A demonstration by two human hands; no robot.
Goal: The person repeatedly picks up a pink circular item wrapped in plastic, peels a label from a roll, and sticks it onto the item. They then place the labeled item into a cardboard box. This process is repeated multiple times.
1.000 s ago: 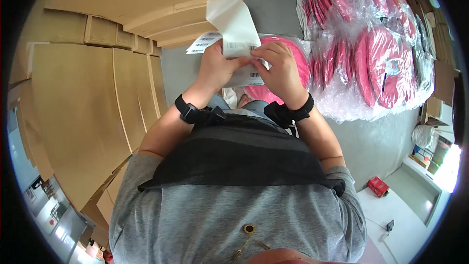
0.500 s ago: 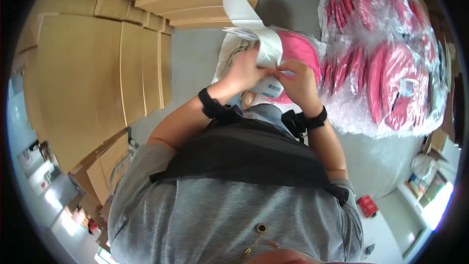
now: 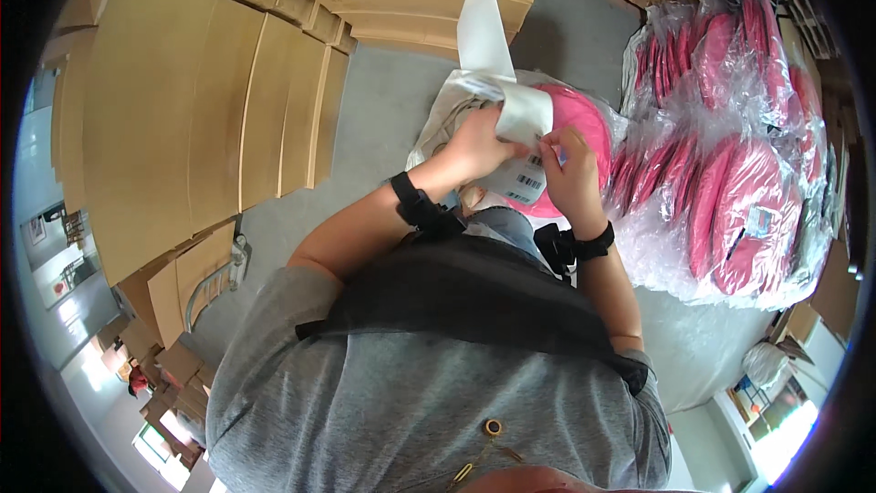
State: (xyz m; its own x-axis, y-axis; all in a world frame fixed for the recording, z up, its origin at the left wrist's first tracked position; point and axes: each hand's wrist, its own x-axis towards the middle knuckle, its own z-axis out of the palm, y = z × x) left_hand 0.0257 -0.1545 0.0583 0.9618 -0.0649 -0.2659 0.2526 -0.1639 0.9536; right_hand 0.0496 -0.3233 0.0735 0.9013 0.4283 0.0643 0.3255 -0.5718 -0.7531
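- One white label strip (image 3: 526,115) is curving between both hands, above the lap; its bare tail is rising toward eleven o'clock and its barcoded end is hanging toward six.
- At the strip's eight o'clock, the left hand (image 3: 484,141) is holding it, fingers clamping on the paper.
- At four o'clock, the right hand (image 3: 573,169) is meeting the edge, thumb and fingertips closely bunching; whether they are gripping, I cannot tell.
- Handling this well is probably calling for a firm left hold, a light edge pinch and a slow, flat pull, so nothing is creasing.
- The paper is looking thin, smooth and springy.
- Toward three o'clock, a round pink item (image 3: 590,126) is lying beneath.
- From two to four, pink bundles (image 3: 744,210) are showing through crinkled clear plastic.
- Toward nine, flat-faced brown cardboard boxes (image 3: 173,100) are standing on smooth grey floor (image 3: 383,91).
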